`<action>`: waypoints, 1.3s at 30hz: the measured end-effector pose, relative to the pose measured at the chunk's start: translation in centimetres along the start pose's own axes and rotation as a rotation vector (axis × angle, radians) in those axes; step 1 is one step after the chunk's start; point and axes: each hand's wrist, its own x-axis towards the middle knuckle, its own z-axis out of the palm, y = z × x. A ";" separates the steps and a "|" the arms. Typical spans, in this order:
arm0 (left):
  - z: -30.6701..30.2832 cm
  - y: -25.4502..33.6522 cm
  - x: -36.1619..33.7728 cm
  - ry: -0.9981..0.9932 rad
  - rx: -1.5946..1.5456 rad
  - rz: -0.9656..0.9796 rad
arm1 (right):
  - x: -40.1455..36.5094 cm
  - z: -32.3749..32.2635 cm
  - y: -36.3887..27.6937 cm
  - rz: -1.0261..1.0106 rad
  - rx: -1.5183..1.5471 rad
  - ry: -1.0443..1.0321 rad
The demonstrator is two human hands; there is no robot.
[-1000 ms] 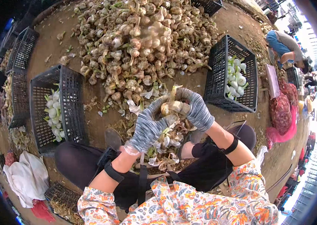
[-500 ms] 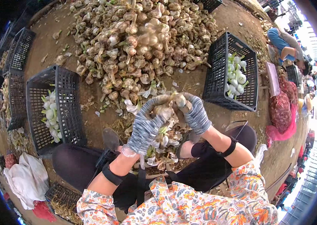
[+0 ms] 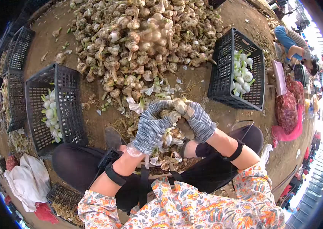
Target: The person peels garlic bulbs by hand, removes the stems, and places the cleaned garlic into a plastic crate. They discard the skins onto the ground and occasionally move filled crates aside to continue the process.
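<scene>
My left hand (image 3: 149,129), in a grey knitted glove with soiled fingertips, is curled around a garlic bulb (image 3: 165,113) that is mostly hidden by the fingers. My right hand (image 3: 198,119), gloved the same way, presses against it from the other side, its thumb and fingers pinched together. Both hands meet in front of my body, above a scatter of garlic skins and cut stems (image 3: 168,140) between my feet. Past them rises a large heap of unpeeled garlic (image 3: 131,49).
Black plastic crates stand at left (image 3: 69,103) and right (image 3: 218,72), each holding peeled white garlic bulbs (image 3: 241,74). Red mesh sacks (image 3: 286,110) lie at far right, near a bent-over person (image 3: 293,42). A white sack (image 3: 27,181) lies at lower left, beside another crate (image 3: 64,200).
My hands have closed in tighter around the garlic bulb, hiding more of it. The right fingers have shifted slightly left and down over it. The view has moved a little.
</scene>
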 end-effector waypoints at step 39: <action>0.1 1.3 0.1 -0.117 -0.383 -0.269 | 1.1 -3.0 -1.5 -0.526 -0.551 -0.048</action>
